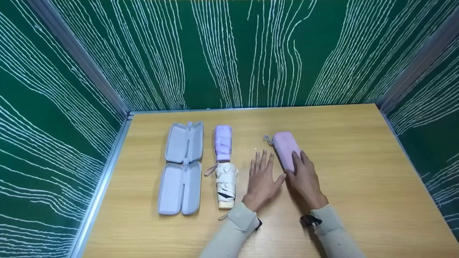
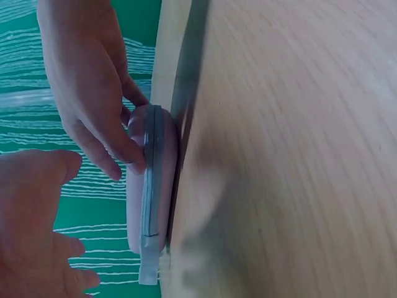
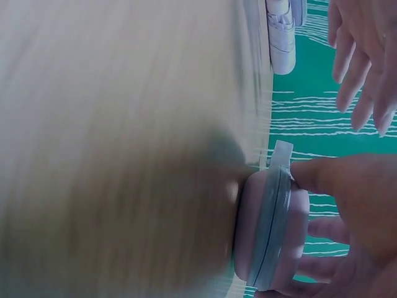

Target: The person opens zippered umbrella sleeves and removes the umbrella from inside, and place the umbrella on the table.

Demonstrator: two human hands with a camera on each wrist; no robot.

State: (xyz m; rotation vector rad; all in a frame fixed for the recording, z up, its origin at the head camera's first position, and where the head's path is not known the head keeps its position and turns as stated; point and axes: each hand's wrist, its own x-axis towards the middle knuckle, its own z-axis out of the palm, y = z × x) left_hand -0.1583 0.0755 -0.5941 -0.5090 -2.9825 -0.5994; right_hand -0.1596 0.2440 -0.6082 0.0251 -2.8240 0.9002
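A closed pink zip case (image 1: 285, 145) with a grey zip band and tab lies slanted on the table. My right hand (image 1: 304, 181) holds its near end, thumb on the left side and fingers over the top and far side. In the right wrist view the thumb presses beside the grey zip band (image 3: 273, 223). My left hand (image 1: 261, 181) hovers just left of the case, fingers spread and holding nothing. Left of that hand, a folded white umbrella (image 1: 226, 179) and a folded purple umbrella (image 1: 223, 141) lie end to end.
Two opened grey-lilac cases, a far one (image 1: 178, 143) and a near one (image 1: 170, 190), lie end to end at the left of the wooden table (image 1: 358, 150). Green walls (image 1: 244, 53) with white wavy lines stand behind it and at both sides.
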